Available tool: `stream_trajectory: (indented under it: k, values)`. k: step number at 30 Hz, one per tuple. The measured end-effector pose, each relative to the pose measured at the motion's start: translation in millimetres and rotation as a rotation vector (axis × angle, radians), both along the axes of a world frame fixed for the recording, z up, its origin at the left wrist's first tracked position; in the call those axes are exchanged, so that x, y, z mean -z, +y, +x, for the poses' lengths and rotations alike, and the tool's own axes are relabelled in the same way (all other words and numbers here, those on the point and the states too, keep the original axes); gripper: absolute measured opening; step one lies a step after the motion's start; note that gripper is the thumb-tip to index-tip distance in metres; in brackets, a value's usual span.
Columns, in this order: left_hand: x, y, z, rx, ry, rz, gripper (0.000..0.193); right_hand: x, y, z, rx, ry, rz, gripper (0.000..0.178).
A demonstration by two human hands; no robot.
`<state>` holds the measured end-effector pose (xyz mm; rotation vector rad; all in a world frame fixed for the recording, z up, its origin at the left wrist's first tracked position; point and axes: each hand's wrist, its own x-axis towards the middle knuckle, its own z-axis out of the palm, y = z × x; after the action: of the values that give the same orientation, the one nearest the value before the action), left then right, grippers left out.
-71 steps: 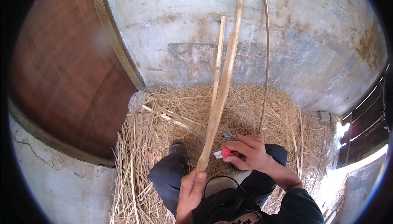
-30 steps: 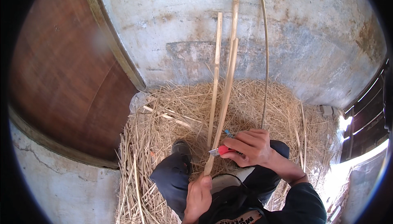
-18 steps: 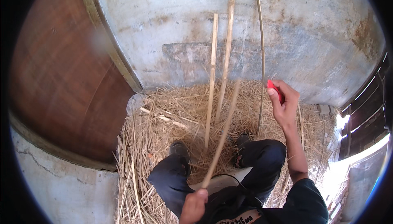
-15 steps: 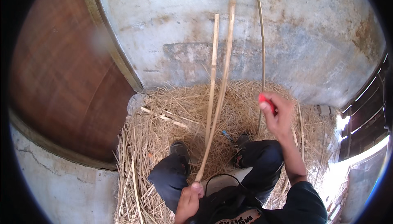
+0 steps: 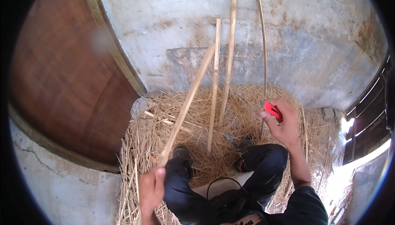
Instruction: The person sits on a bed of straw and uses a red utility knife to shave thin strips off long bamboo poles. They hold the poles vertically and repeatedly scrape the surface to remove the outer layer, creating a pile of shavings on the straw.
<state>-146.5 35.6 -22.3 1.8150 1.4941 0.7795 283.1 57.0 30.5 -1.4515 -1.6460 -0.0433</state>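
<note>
My left hand (image 5: 152,188) grips the lower end of a pale wooden stick (image 5: 186,103), which looks like bamboo and slants up and away to the right. In my right hand (image 5: 286,122) is a red utility knife (image 5: 273,110), with a short grey blade tip showing by my thumb. The knife is well apart from the held stick. Two more pale sticks stand just right of it, a shorter stick (image 5: 214,97) and a longer stick (image 5: 231,48), both in front of the wall. A thin, slightly bent stick (image 5: 263,40) rises behind my right hand.
Straw and wood shavings (image 5: 242,101) cover the floor around my feet. A stained grey wall (image 5: 308,48) stands ahead, with a brown wooden panel (image 5: 70,85) at left. A small blue object (image 5: 228,138) lies between my shoes. Dark slats (image 5: 368,114) are at far right.
My left hand has moved left and slightly down, and its stick now slants apart from the standing ones. My right hand still holds the knife, a little lower and farther right.
</note>
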Motion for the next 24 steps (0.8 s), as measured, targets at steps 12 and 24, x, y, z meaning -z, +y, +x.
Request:
stream_trajectory:
  k: [12,24]
  values:
    - [-114,55,49,0.414,0.798,0.698,0.048,16,5,-35,-0.22,-0.257,-0.026,0.038]
    - [-186,82,109,0.165,0.278,1.49,0.038,45,5,-42,-0.153,0.188,-0.143,0.022]
